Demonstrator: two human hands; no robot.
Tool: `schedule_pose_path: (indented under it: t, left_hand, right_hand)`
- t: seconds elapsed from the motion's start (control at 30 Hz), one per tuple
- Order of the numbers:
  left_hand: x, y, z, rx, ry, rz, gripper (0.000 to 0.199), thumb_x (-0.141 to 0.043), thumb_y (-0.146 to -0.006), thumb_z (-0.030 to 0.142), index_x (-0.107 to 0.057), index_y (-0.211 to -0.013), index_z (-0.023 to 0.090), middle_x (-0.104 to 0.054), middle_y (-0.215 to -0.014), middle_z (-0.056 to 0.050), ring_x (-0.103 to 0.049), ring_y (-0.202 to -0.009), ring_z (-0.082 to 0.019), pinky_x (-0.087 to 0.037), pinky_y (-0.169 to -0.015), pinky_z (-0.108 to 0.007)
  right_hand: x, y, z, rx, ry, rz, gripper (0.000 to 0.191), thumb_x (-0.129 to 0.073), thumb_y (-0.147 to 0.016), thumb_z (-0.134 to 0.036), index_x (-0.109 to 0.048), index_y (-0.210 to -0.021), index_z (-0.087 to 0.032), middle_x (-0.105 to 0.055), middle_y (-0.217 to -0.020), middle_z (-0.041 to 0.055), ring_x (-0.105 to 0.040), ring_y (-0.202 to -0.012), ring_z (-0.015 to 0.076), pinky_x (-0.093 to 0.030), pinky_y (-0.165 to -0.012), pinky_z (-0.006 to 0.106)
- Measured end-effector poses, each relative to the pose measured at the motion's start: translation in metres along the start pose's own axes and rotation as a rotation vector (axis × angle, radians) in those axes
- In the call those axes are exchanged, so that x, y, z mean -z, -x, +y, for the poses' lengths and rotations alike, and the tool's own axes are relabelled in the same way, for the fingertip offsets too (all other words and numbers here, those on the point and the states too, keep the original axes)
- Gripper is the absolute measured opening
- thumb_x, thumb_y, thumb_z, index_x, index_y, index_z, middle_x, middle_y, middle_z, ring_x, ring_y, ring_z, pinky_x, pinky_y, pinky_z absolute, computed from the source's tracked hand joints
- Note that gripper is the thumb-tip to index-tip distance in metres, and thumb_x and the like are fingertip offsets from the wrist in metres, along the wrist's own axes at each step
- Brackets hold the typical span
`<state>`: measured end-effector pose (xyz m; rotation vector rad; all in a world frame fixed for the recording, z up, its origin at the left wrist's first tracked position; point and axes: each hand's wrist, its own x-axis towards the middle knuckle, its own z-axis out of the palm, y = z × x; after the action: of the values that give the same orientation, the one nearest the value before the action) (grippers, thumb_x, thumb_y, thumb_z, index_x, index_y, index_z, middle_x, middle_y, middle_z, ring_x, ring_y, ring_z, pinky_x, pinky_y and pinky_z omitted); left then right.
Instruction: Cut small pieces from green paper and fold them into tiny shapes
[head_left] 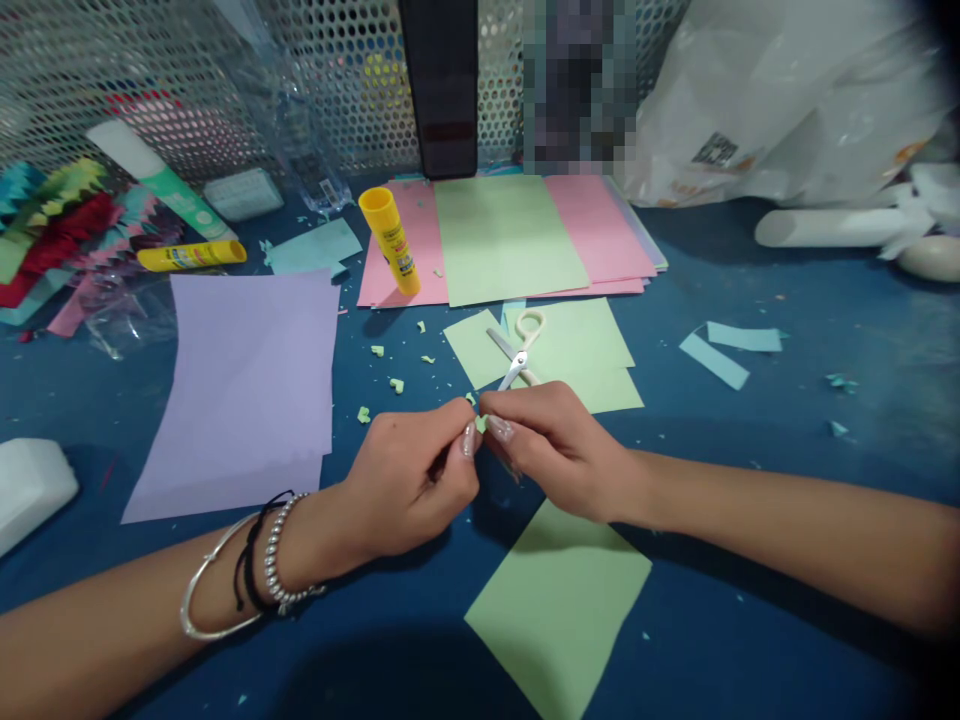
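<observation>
A tiny light-green paper piece [481,424] is pinched between the fingertips of both hands. My left hand [416,475], with bracelets at its wrist, is closed on the piece from the left. From the right, the thumb and forefinger of my right hand [559,450] press on it too. Just beyond the hands, white-handled scissors [519,358] lie with blades apart on light-green paper sheets [581,340]. Several small green paper scraps [397,385] are scattered left of the scissors. Below my right hand lies a green paper square [562,600], partly in shadow.
Purple paper [247,390] lies at left. A yellow glue stick [390,240] stands before stacked pink paper [607,235]; another yellow glue stick [192,256] lies farther left. A dark phone [442,90] leans on the perforated metal back. Blue strips [714,361] and a plastic bag [780,110] are at right.
</observation>
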<state>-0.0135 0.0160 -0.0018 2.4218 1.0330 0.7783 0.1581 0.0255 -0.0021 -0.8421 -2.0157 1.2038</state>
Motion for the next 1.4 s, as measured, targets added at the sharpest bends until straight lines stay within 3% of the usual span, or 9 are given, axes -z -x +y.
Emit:
schedule_pose_path:
  t: [0.27, 0.37, 0.47, 0.6, 0.9, 1.4]
  left_hand:
    - [0.0038, -0.0017, 0.0037, -0.024, 0.037, 0.005, 0.022, -0.034, -0.082, 0.011, -0.035, -0.061, 0.018, -0.034, -0.048, 0.007, -0.031, -0.041, -0.006, -0.026, -0.042, -0.019]
    - [0.0039, -0.0021, 0.0043, 0.006, 0.064, 0.013, 0.022, -0.033, -0.083, 0.011, -0.035, -0.062, 0.018, -0.035, -0.049, 0.007, -0.031, -0.041, -0.005, -0.027, -0.042, -0.018]
    - [0.0038, -0.0021, 0.0039, 0.028, 0.069, 0.008, 0.021, -0.034, -0.083, 0.011, -0.034, -0.062, 0.018, -0.035, -0.05, 0.008, -0.03, -0.041, -0.005, -0.026, -0.042, -0.018]
    - [0.0042, -0.0023, 0.0031, -0.025, 0.042, -0.012, 0.021, -0.033, -0.082, 0.012, -0.033, -0.061, 0.018, -0.033, -0.049, 0.007, -0.03, -0.041, -0.006, -0.026, -0.043, -0.02]
    - [0.0053, -0.0017, 0.0011, -0.08, 0.119, -0.059, 0.023, -0.033, -0.084, 0.011, -0.031, -0.062, 0.019, -0.032, -0.051, 0.007, -0.03, -0.043, -0.007, -0.028, -0.045, -0.021]
    - [0.0057, -0.004, 0.0031, -0.07, 0.12, -0.091, 0.025, -0.031, -0.083, 0.014, -0.034, -0.059, 0.019, -0.037, -0.048, 0.005, -0.034, -0.04, -0.008, -0.029, -0.042, -0.021]
  right_hand:
    - [0.0005, 0.0008, -0.0001, -0.005, 0.003, -0.027, 0.023, -0.036, -0.082, -0.02, -0.034, -0.059, -0.017, -0.034, -0.049, -0.0056, -0.028, -0.045, 0.0053, -0.024, -0.044, 0.019]
    - [-0.0003, 0.0025, -0.0008, -0.022, 0.029, 0.084, 0.02, -0.045, -0.077, -0.016, -0.031, -0.061, -0.018, -0.03, -0.05, -0.0072, -0.025, -0.046, 0.0043, -0.024, -0.043, 0.017]
    - [-0.0011, 0.0044, -0.0001, 0.055, 0.092, 0.201, 0.025, -0.051, -0.073, -0.014, -0.029, -0.061, -0.017, -0.029, -0.052, -0.0075, -0.024, -0.048, 0.0036, -0.024, -0.044, 0.016]
    - [-0.0004, 0.0052, 0.0005, 0.168, 0.131, 0.113, 0.017, -0.048, -0.076, -0.014, -0.036, -0.064, -0.016, -0.033, -0.052, -0.007, -0.027, -0.048, 0.0036, -0.024, -0.047, 0.017]
    - [0.0002, 0.0052, 0.0019, 0.191, 0.148, -0.003, 0.015, -0.044, -0.075, -0.015, -0.034, -0.066, -0.017, -0.035, -0.055, -0.0059, -0.028, -0.049, 0.0055, -0.025, -0.048, 0.019]
    - [0.0024, 0.0047, 0.0022, 0.189, 0.155, -0.052, 0.019, -0.038, -0.08, -0.019, -0.029, -0.064, -0.019, -0.032, -0.055, -0.0048, -0.027, -0.049, 0.0074, -0.024, -0.048, 0.022]
